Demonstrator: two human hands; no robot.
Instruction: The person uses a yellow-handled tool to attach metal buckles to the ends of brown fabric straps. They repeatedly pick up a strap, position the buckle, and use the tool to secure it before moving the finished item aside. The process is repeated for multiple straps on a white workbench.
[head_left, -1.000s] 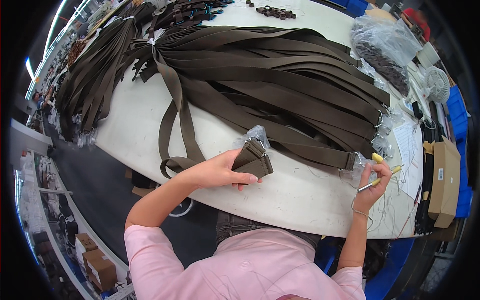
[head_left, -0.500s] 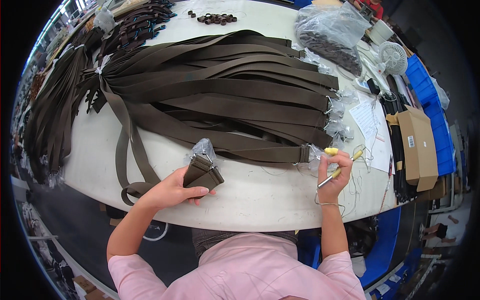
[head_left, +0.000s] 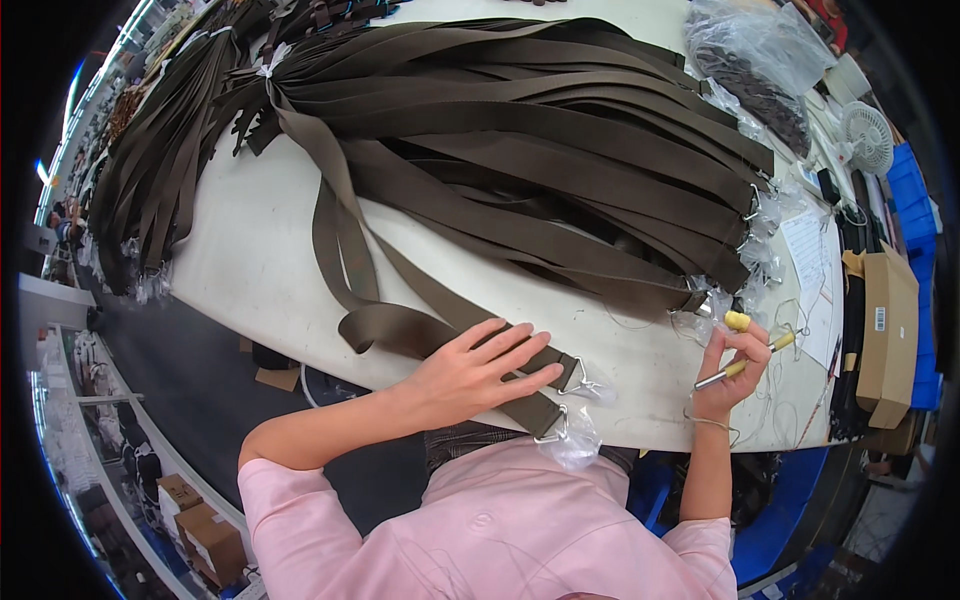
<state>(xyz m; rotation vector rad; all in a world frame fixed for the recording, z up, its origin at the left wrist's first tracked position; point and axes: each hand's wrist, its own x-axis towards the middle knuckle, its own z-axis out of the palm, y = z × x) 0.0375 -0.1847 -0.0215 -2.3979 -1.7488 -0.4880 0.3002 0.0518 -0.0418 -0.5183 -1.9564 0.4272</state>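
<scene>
Left hand (head_left: 478, 372) flat, fingers released, on a brown webbing strap (head_left: 400, 330).
Right hand (head_left: 728, 368) grasps a yellow-handled tool (head_left: 742, 364); far right, clear bag (head_left: 752, 50) holds dark parts.

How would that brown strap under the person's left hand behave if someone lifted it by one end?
The brown strap would probably flop and dangle, since it already bends and loops limply across the table. Its metal rings likely weigh down that end. The left hand presses it flat, suggesting it shifts easily.

White tabletop (head_left: 250, 260), fanned dark brown webbing straps (head_left: 560, 150), clear plastic bag of small parts (head_left: 750, 60), paper sheets (head_left: 810, 260)
</scene>
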